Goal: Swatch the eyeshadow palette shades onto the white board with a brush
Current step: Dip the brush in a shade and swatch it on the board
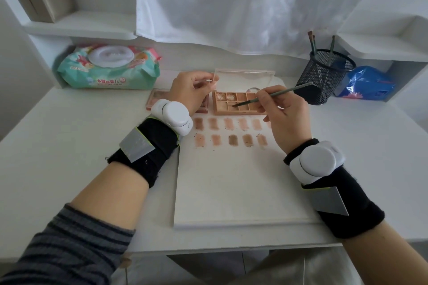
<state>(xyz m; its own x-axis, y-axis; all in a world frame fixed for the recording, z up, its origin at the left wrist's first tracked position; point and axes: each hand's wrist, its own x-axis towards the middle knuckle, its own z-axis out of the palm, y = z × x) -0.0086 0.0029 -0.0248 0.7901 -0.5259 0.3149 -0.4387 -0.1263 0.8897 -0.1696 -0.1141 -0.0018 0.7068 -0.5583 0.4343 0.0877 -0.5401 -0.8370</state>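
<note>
The right hand is pinching a thin brush between thumb and fingers, and the bristle tip is dipping into a pan in the lower row of the open palette, which is lying at the far edge of the white board with its clear lid standing up behind it. The left hand is hovering just left of the palette with its fingers curled; thumb and forefinger are pinching the lid's near left corner. The two hands are sitting apart, with the palette between them. A second palette is lying just behind the left wrist, partly hidden by it. On the board, below the open palette, two rows of swatches are showing in peach, pink and brown tones; the right end of the upper row is disappearing under the right hand. The rest of the board is lying bare toward the person. Both wrists are wearing black bands with white round devices. On the desk, a pack of wet wipes is sitting at the far left, and a black mesh cup at the far right is holding three more brushes, with a blue bag beside it.
</note>
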